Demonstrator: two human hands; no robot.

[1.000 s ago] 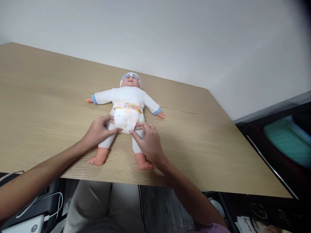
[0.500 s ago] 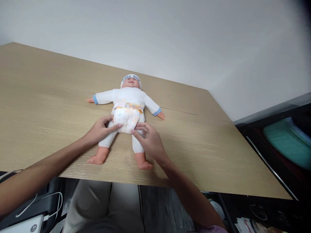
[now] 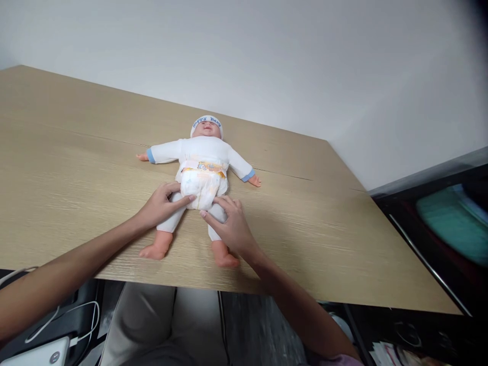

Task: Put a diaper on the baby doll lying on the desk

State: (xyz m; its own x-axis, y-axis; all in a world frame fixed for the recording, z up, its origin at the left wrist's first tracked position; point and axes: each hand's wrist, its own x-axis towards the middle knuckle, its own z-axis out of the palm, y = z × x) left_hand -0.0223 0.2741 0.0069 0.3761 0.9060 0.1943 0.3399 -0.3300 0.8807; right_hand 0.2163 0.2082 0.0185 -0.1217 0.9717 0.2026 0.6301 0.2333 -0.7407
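Note:
A baby doll [image 3: 202, 152] in a white suit and cap lies on its back on the wooden table [image 3: 324, 218], arms spread, feet toward me. It wears a white diaper [image 3: 201, 184] with a coloured waistband. My left hand [image 3: 162, 204] rests on the doll's thigh on the left, thumb and forefinger pinching the diaper's lower left edge. Over the other thigh, my right hand [image 3: 229, 226] has its fingers curled and its fingertips on the diaper's lower right edge.
The table's near edge runs just below the doll's feet. White cables and a white device [image 3: 41, 351] lie below at the left. A dark shelf with a teal object [image 3: 453, 218] stands at the right. My lap is under the table.
Both hands have shifted slightly along the diaper's lower edge; my right hand's fingers slid lower toward the crotch. The doll has stayed in place.

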